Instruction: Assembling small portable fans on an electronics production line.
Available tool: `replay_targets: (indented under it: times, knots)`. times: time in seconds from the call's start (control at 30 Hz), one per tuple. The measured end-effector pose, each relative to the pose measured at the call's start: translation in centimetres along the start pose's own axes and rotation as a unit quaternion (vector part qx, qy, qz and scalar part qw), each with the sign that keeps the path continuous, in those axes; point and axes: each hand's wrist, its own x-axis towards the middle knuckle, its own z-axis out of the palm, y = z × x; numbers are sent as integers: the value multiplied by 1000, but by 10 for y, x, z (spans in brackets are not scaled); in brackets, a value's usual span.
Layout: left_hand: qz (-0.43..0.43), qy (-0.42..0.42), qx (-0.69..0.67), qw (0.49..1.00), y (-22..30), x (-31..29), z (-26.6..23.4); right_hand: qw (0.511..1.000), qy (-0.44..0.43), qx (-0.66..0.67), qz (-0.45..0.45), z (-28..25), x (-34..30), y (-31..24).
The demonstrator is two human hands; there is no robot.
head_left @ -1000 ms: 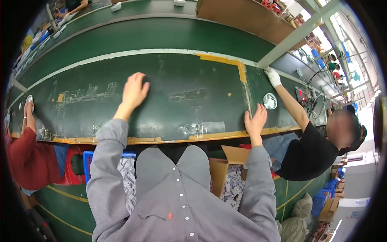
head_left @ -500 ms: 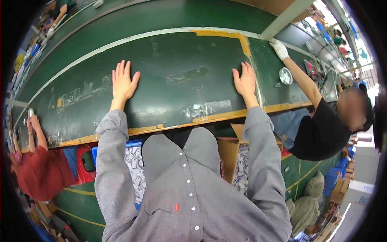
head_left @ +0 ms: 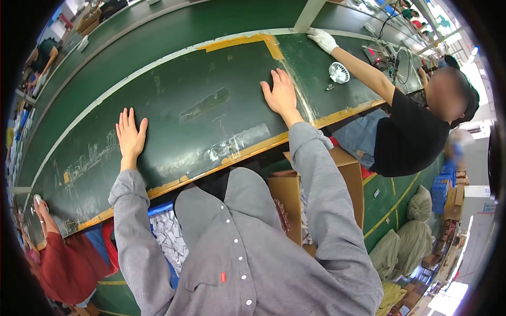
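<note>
Now, left hand [head_left: 130, 138] spread wider, right hand [head_left: 280, 95] farther onto green tabletop [head_left: 174, 131].

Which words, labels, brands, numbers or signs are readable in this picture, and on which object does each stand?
None can be read.
Red tag on the grey shirt: too small to read.
White pieces in the blue crate: any print is too small.
Wall sheet at far right: too small and blurred.
Green table: no lettering seen.
</note>
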Motion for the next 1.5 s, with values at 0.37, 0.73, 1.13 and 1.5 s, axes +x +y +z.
replay_targets:
  times: [0.37, 0.73, 1.13, 1.5]
  knots:
    - [10, 11, 2, 1000, 3, -2, 7, 1000, -18, -8, 7, -4, -3, -1]
    - [-1, 15, -17, 1000, 6, -2, -7, 1000, -21, -10, -7, -6, 1, -2]
    - [-7, 32, -50, 998, 6, -11, -12, 999, -47, -21, -7, -6, -1, -2]
    - [-15, 23, -71, 997, 5, -11, -19, 998, -44, -33, -32, 2, 1, 5]
